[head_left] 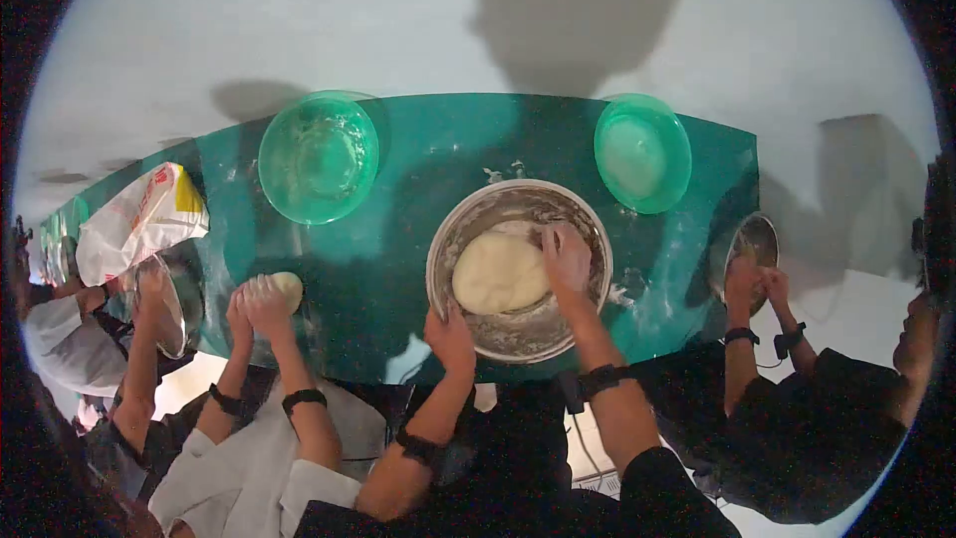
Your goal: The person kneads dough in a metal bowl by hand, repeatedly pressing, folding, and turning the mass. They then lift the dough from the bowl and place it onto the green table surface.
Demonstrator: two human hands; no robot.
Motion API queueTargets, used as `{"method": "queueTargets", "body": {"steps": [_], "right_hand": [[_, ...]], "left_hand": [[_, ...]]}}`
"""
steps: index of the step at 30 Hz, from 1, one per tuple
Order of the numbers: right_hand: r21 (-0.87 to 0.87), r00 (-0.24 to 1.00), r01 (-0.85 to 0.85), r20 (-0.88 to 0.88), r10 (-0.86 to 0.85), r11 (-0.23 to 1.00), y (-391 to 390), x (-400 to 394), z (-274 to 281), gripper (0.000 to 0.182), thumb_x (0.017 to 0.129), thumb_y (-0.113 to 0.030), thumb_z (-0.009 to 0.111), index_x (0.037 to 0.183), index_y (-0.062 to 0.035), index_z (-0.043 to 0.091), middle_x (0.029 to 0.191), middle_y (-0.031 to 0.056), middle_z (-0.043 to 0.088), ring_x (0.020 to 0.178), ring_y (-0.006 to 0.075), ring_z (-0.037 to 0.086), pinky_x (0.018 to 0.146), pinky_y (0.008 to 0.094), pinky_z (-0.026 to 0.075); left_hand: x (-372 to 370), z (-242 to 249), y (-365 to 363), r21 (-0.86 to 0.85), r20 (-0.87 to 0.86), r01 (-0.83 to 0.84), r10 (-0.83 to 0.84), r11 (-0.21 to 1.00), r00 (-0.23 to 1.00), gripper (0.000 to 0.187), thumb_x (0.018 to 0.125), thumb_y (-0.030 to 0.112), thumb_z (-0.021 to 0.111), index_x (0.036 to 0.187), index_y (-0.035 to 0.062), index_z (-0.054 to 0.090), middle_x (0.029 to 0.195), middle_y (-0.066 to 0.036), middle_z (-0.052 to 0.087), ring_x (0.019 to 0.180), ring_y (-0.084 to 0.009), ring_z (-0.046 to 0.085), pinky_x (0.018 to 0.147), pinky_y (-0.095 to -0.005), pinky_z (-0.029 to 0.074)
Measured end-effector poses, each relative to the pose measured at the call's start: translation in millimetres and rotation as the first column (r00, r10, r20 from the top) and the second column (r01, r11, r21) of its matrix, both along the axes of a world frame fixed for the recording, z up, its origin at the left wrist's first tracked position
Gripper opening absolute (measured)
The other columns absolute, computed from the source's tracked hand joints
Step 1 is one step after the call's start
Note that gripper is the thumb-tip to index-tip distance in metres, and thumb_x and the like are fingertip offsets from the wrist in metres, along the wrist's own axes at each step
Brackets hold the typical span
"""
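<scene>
A large metal bowl stands in front of me, its inner wall streaked with flour. Inside it rests a smooth, pale lump of dough. My left hand grips the near left rim, with the fingers partly hidden against the bowl's side. Reaching into the bowl, my right hand is closed at the right edge of the dough, its fingers bent down against it. The fingertips are hard to make out there.
Two green bowls, one left and one right, sit toward the back of the green table. A co-worker's hands press a small dough ball. A white sack lies left; another person handles a metal bowl right.
</scene>
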State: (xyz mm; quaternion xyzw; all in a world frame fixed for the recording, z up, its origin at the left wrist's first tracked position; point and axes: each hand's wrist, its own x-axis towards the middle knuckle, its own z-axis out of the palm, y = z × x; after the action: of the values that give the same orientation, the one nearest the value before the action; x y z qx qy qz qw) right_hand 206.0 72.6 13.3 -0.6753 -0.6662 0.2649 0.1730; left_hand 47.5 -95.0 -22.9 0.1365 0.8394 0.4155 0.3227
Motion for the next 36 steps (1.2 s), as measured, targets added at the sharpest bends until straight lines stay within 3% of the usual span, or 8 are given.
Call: {"method": "queueTargets", "body": {"steps": [2,5,8,11,12,15,21,36], "right_hand": [[0.128,0.98,-0.176,0.116,0.162,0.976,-19,30,-49,0.026,0.098,-0.023,0.055,0.096,-0.0011,0.07,0.105,0.0201,0.069,0.095,0.0334,0.068,0.086,0.0446,0.052],[-0.049,0.963,0.058,-0.259,-0.069,0.997,-28,28,-53,0.028,0.094,-0.019,0.053,0.081,0.0029,0.067,0.083,0.0185,0.068,0.082,0.0287,0.068,0.076,0.0391,0.051],[-0.253,0.586,0.309,-0.709,-0.393,0.917,-33,8,-72,0.029,0.092,-0.016,0.053,0.068,-0.0029,0.062,0.067,0.0112,0.062,0.062,0.0198,0.06,0.057,0.0307,0.042],[-0.469,0.503,0.07,-0.745,-0.437,0.881,-19,-7,-52,0.024,0.087,-0.018,0.058,0.066,-0.0068,0.059,0.065,0.0075,0.059,0.059,0.0169,0.055,0.056,0.0289,0.039],[-0.541,0.492,-0.036,-0.741,-0.457,0.84,-16,-11,-33,0.025,0.087,-0.019,0.059,0.066,-0.0063,0.059,0.064,0.0084,0.058,0.059,0.0189,0.056,0.057,0.0302,0.04],[0.081,0.974,0.077,-0.219,-0.058,0.994,-24,-63,-18,0.023,0.087,-0.022,0.061,0.072,-0.005,0.061,0.074,0.0127,0.06,0.072,0.0277,0.06,0.066,0.0376,0.046],[0.427,0.966,-0.158,0.253,0.05,0.89,-42,-111,-20,0.028,0.085,-0.031,0.065,0.097,-0.0064,0.066,0.104,0.02,0.062,0.099,0.041,0.058,0.085,0.0553,0.045],[0.501,0.948,-0.286,0.023,0.318,0.817,11,-81,-46,0.033,0.083,-0.035,0.057,0.095,-0.0057,0.063,0.097,0.0207,0.057,0.092,0.043,0.055,0.088,0.0555,0.044]], "left_hand": [[-28,14,-13,-0.257,0.217,0.242,-0.188,0.935,0.958,0.031,0.093,0.018,0.07,0.113,-0.005,0.064,0.106,-0.023,0.068,0.099,-0.0354,0.066,0.085,-0.0461,0.049],[-75,10,42,-0.013,-0.076,0.269,-0.27,0.963,0.96,0.03,0.093,0.019,0.07,0.115,-0.0002,0.065,0.11,-0.019,0.062,0.108,-0.0319,0.061,0.089,-0.0443,0.047],[-72,18,92,0.148,0.071,0.361,-0.374,0.921,0.925,0.032,0.091,0.015,0.073,0.118,0.0016,0.064,0.112,-0.014,0.057,0.112,-0.0298,0.059,0.095,-0.0401,0.046],[-75,8,99,0.223,0.088,0.366,-0.393,0.904,0.915,0.033,0.089,0.012,0.073,0.119,0.0016,0.064,0.116,-0.014,0.058,0.113,-0.0301,0.058,0.1,-0.0389,0.045],[-75,-1,94,0.236,0.086,0.375,-0.404,0.897,0.911,0.034,0.089,0.011,0.073,0.12,0.0018,0.064,0.117,-0.014,0.058,0.113,-0.0301,0.058,0.101,-0.0385,0.045],[-73,-1,94,0.273,0.096,0.381,-0.419,0.884,0.903,0.036,0.089,0.009,0.072,0.123,0.0021,0.063,0.119,-0.015,0.059,0.114,-0.0305,0.059,0.102,-0.0386,0.045],[-72,2,93,0.279,0.077,0.372,-0.407,0.885,0.91,0.034,0.09,0.007,0.068,0.123,0.0014,0.063,0.123,-0.016,0.06,0.117,-0.0313,0.058,0.103,-0.0388,0.045],[-70,3,76,0.304,0.161,0.364,-0.424,0.881,0.891,0.036,0.091,0.006,0.067,0.127,-0.0004,0.064,0.126,-0.016,0.063,0.119,-0.028,0.06,0.102,-0.0371,0.046]]}}
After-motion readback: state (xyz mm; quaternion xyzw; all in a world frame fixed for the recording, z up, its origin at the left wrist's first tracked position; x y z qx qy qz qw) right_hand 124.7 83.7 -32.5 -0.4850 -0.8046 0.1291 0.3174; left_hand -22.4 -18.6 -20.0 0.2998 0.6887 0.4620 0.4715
